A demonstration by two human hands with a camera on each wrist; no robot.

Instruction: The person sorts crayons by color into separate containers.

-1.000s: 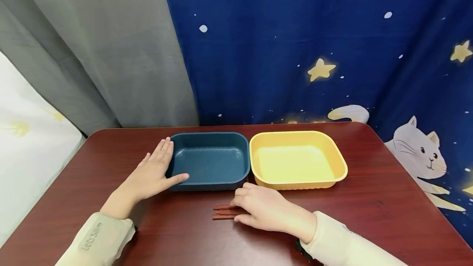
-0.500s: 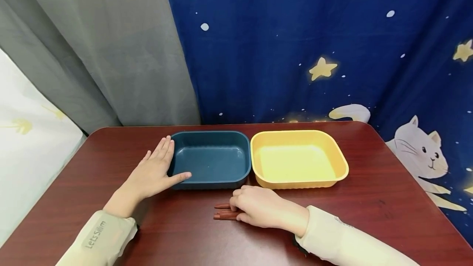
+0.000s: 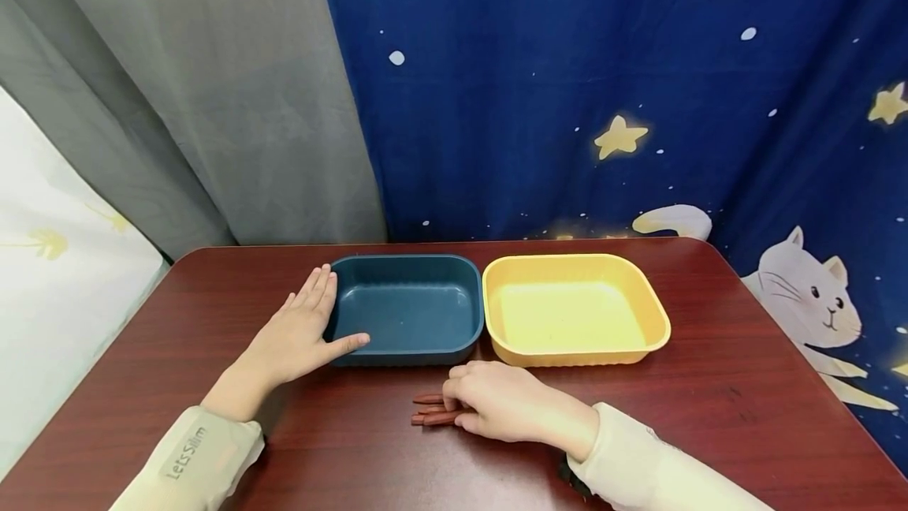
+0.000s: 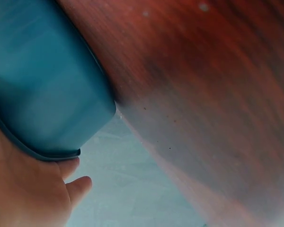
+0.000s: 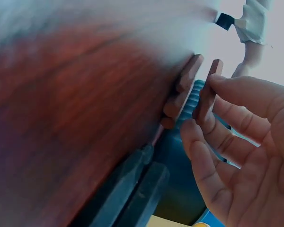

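Note:
My left hand lies along the left end of a dark blue plastic tub, fingers straight against its side and thumb over the front rim. Just in front of the tubs, my right hand is low over several short reddish-brown sticks. In the right wrist view, thumb and fingers pinch one angular brown stick, apart from the other sticks lying on the table. My right hand hides the right ends of the sticks in the head view.
A yellow tub stands right beside the blue one. Both are near the back edge of the dark red wooden table. Curtains hang behind it. Two dark bars show low in the right wrist view.
My right hand has shifted slightly among the sticks, and the front stick now lies at a slant to the others. My left hand stays against the blue tub.

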